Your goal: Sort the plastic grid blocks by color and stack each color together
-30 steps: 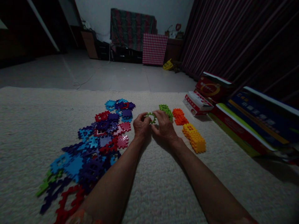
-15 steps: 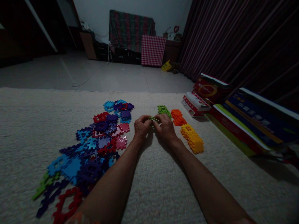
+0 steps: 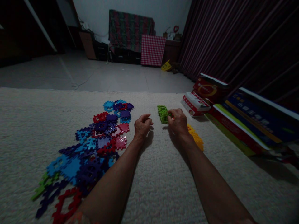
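My left hand (image 3: 142,126) hovers low over the cream textured mat with nothing in it, thumb and fingers slightly apart. To the right, my right hand (image 3: 178,123) pinches the near end of a row of green interlocking toy tiles (image 3: 163,112). Its wrist and palm cover most of the orange tiles. Yellow tiles (image 3: 195,137) lie in a row just beyond the right forearm, partly hidden by it. Left of my left hand spreads a loose heap of notched tiles, among them a pink tile (image 3: 121,142), a light blue tile (image 3: 72,168) and a red frame tile (image 3: 67,203).
A white and red box (image 3: 195,104) stands on the mat at the right, beside a red box (image 3: 209,88) and a large blue box (image 3: 254,115). Dark curtains (image 3: 224,40) hang behind them. A cloth-covered cabinet (image 3: 153,51) is across the tiled floor.
My hands have separated. The right one has carried the green tile rightward to the green row, now covering the orange tiles. My left hand has let go and stayed nearly in place.
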A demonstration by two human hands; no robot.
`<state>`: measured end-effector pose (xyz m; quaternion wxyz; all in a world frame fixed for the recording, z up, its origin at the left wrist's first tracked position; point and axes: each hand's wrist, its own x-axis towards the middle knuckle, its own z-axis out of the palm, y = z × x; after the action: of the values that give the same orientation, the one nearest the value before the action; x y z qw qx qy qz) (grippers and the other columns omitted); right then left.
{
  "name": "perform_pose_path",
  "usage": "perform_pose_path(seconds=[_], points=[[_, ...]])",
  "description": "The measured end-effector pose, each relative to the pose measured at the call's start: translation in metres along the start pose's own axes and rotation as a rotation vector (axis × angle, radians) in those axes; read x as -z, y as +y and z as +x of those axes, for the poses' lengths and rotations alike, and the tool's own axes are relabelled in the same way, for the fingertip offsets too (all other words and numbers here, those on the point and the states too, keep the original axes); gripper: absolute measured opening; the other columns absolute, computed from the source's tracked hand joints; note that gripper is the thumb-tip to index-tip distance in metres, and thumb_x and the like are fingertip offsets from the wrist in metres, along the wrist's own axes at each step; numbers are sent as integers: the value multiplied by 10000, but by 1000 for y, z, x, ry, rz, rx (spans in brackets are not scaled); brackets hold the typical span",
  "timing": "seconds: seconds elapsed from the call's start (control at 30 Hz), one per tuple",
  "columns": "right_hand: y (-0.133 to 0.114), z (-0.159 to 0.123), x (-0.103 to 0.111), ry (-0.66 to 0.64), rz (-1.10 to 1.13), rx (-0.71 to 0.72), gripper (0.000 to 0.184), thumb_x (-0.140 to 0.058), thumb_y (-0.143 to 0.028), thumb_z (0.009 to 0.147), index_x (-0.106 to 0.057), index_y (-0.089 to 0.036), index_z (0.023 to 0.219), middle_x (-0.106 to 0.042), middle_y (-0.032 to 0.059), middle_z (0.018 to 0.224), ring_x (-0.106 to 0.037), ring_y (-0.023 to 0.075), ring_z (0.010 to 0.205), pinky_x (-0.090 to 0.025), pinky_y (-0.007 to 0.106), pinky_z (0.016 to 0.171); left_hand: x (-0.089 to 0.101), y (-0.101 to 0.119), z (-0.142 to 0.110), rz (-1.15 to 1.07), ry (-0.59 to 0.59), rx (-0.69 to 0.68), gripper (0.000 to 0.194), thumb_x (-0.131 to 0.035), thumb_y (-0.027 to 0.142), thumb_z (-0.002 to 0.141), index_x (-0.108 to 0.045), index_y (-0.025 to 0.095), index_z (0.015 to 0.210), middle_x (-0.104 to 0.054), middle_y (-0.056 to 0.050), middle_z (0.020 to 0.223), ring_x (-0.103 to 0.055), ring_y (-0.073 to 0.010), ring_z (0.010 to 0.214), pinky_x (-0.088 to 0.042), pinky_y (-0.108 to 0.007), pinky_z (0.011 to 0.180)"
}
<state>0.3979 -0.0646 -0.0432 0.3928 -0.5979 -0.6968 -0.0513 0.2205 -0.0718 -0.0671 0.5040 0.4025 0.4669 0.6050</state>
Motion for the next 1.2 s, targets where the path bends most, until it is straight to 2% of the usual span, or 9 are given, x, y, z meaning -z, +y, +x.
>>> perform_pose_path(seconds=[0.37, 0.5, 0.63, 0.83, 0.93, 1.07, 1.2], points=[[3, -6, -6, -42, -102, -2, 278, -501, -85, 785, -693, -169, 966, -605, 127, 1020, -569, 258, 950, -503, 414, 884, 0, 1, 0, 18, 16, 21, 425, -651, 303, 613, -715, 131, 996, -673, -27, 735, -673, -167, 636, -464, -226, 489], [4, -6, -7, -6, -131, 11, 317, -511, -73, 758, -686, -162, 1007, -609, 133, 1044, -566, 268, 975, -493, 413, 901, -1, 0, 0, 20, 20, 16, 421, -646, 284, 630, -713, 123, 1013, -680, -38, 754, -670, -159, 634, -443, -215, 475], [-7, -6, -7, 25, -121, 86, 347, -489, -67, 764, -674, -164, 1041, -621, 140, 1044, -562, 290, 1013, -474, 430, 925, -1, 0, -1, 9, 21, 20, 387, -631, 252, 650, -713, 128, 1008, -676, -34, 732, -659, -149, 616, -442, -214, 480], [-32, -22, -20, -77, 50, 200, 296, -458, -84, 796, -682, -169, 969, -662, 120, 957, -615, 265, 941, -502, 390, 862, -2, -4, 2, -38, 67, 14, 349, -620, 218, 678, -705, 141, 1008, -673, -31, 736, -657, -146, 629, -462, -214, 497], [-33, -35, -32, -123, 95, 161, 273, -464, -114, 797, -697, -164, 930, -685, 112, 919, -642, 253, 893, -509, 376, 831, -4, -5, 2, -86, 125, 40, 324, -597, 207, 690, -698, 139, 990, -637, -16, 698, -641, -139, 610, -453, -207, 483], [-31, -46, -44, -157, 67, 20, 276, -466, -154, 772, -723, -153, 873, -697, 117, 876, -645, 239, 820, -501, 356, 795, -7, 1, -2, -150, 180, 85, 293, -564, 185, 712, -691, 145, 973, -630, -11, 727, -621, -114, 593, -433, -190, 480], [-37, -50, -51, -92, 29, -141, 305, -475, -188, 742, -747, -147, 875, -706, 127, 864, -630, 243, 797, -487, 358, 785, -8, 7, -5, -128, 189, 108, 279, -529, 140, 731, -696, 140, 956, -630, -12, 729, -610, -95, 580, -402, -169, 477]])
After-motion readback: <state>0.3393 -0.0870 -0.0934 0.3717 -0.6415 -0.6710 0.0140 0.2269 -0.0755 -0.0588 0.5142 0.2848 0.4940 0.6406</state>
